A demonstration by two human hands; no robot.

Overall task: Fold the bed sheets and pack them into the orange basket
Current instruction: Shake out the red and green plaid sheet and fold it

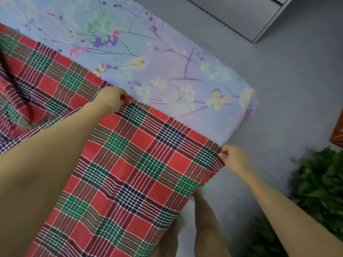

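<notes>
Since the left hand (111,102) at ten o'clock and right hand (234,157) at four pinch the sheet (139,173) by its edge over the bed (167,62), a slack grip could drop a corner, skewing the fold.

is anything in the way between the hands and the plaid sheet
Nothing visible does. The left hand and the right hand both pinch the plaid sheet along its far edge, the right one at the corner. Only the floral sheet lies beneath it.
</notes>
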